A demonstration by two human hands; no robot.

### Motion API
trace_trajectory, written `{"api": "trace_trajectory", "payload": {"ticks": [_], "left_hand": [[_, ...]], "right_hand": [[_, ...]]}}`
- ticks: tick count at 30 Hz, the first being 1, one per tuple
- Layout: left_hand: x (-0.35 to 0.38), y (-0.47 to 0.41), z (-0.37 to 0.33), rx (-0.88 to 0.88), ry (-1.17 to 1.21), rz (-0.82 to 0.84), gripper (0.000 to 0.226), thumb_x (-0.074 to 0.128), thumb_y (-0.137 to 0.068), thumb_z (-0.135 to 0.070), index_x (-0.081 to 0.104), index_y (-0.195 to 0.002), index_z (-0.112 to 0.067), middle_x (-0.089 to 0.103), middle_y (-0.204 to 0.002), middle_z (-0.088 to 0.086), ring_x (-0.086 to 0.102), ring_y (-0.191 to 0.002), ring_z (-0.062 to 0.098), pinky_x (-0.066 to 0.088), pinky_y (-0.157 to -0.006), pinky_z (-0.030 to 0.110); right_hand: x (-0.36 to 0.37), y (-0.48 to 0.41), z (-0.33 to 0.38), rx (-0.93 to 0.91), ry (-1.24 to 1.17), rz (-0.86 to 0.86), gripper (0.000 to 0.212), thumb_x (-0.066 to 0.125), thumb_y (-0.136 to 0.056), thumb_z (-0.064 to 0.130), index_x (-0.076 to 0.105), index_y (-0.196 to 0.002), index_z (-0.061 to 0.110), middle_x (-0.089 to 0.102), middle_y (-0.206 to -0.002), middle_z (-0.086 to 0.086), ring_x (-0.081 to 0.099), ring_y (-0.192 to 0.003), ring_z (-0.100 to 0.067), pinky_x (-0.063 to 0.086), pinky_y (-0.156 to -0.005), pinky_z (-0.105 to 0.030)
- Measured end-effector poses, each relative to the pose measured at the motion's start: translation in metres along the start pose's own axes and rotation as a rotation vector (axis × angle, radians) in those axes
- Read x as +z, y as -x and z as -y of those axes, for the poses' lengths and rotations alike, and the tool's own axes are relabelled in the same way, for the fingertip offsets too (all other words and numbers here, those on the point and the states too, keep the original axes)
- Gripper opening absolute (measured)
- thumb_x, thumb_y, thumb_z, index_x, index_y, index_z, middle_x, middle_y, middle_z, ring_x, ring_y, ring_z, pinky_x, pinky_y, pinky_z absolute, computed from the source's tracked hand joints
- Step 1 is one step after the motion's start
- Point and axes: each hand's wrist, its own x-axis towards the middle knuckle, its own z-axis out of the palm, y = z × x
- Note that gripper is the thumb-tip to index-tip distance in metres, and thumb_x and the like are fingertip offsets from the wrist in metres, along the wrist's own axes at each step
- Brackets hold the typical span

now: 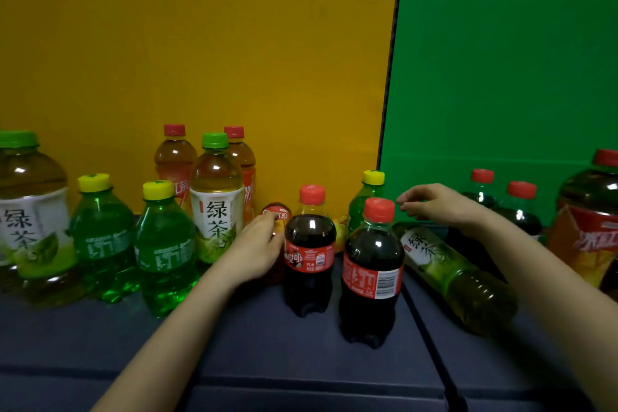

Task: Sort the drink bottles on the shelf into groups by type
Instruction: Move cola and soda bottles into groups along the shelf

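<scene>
1. Left hand reaches forward with its fingers curled around a small red-labelled bottle that sits behind the cola bottles, gripping it; most of that bottle is hidden, so its type is unclear.
2. Right hand hovers loosely open above a green tea bottle lying on its side, holding nothing; its fingertips are near the red cap of the nearer cola bottle.
3. Just left of that one stands a second cola bottle, both upright near the middle of the dark shelf surface.
4. Toward the left edge stand two green soda bottles with yellow caps; a third green soda bottle stands behind the colas.
5. An upright green tea bottle stands at the back, with two red-capped iced tea bottles behind it; a large green tea bottle is at the far left edge.
6. At the right edge stands a large iced tea bottle; two more dark cola bottles stand at the back right.
</scene>
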Motion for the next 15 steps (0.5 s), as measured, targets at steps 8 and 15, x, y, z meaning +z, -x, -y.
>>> {"api": "trace_trajectory", "payload": {"ticks": [8,15], "left_hand": [[0.005,-0.054,-0.003,-0.158,-0.214,0.128,0.042,0.056,-0.088,-0.016,0.044,-0.126,-0.002,0.047,-0.132,0.017,0.051,-0.116,0.032,0.043,-0.099,0.041],[0.005,-0.064,-0.016,-0.293,-0.214,0.050,0.046,0.047,-0.095,-0.018,0.032,-0.134,0.002,0.046,-0.134,0.021,0.045,-0.122,0.035,0.039,-0.099,0.038]], "right_hand": [[0.015,-0.042,0.002,-0.047,0.213,0.199,0.031,0.055,-0.090,0.016,0.056,-0.120,0.008,0.060,-0.122,-0.009,0.055,-0.108,-0.020,0.040,-0.096,-0.031],[0.026,-0.056,-0.001,0.017,0.265,0.380,0.026,0.053,-0.091,0.016,0.047,-0.117,0.020,0.061,-0.109,-0.005,0.063,-0.094,-0.022,0.049,-0.069,-0.020]]}}
